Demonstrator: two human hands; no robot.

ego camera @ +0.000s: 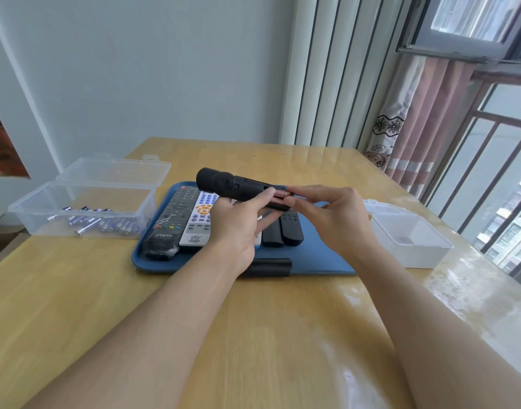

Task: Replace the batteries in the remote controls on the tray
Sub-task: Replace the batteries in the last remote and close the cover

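Gripping black remote [223, 184] underhand, left hand [238, 228]; right hand [333, 219] pinching batteries [279, 199].

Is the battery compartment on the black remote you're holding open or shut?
Open. The black remote shows two red-labelled batteries exposed at its near end, and a loose black cover lies on the blue tray.

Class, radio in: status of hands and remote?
Left hand holds black remote. Right hand pinches red batteries in its open bay. Nothing in the way.
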